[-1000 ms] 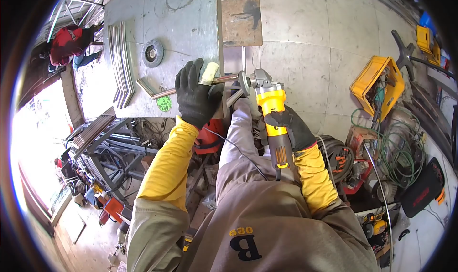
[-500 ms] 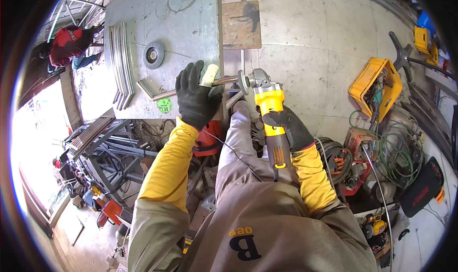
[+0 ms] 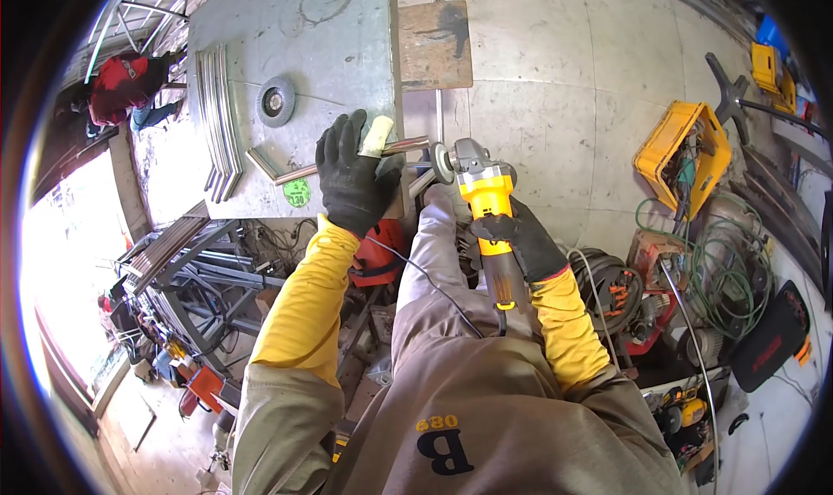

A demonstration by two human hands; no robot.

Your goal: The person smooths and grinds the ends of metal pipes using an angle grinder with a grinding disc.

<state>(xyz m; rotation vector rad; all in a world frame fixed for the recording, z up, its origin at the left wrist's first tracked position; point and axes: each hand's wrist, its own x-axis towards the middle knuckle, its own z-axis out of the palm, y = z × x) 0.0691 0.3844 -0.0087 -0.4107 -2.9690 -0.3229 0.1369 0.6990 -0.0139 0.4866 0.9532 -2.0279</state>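
Note:
My left hand [image 3: 357, 178], in a black glove with a pale wrapping on the thumb, holds a bent metal tube [image 3: 408, 145] down at the edge of the grey table [image 3: 347, 70]. The tube's end juts past the edge, and its bent part lies left of the hand. Wrapped round the body of a yellow and black angle grinder [image 3: 488, 198] is my right hand [image 3: 529, 239], also gloved. The grinder's disc [image 3: 442, 163] sits just below and right of the tube's end, seemingly apart from it. A green round sticker [image 3: 297, 192] lies beside my left hand.
Several bent tubes [image 3: 219, 122] and a flap disc [image 3: 276, 102] lie on the table. A yellow crate [image 3: 646, 161] stands on the floor at right, near coiled green hose [image 3: 737, 278]. The grinder's cord runs by my lap. A person in red [image 3: 119, 87] is at far left.
The grinder has moved slightly down, and its disc has come away from the tube's end. My left hand stays on the tube.

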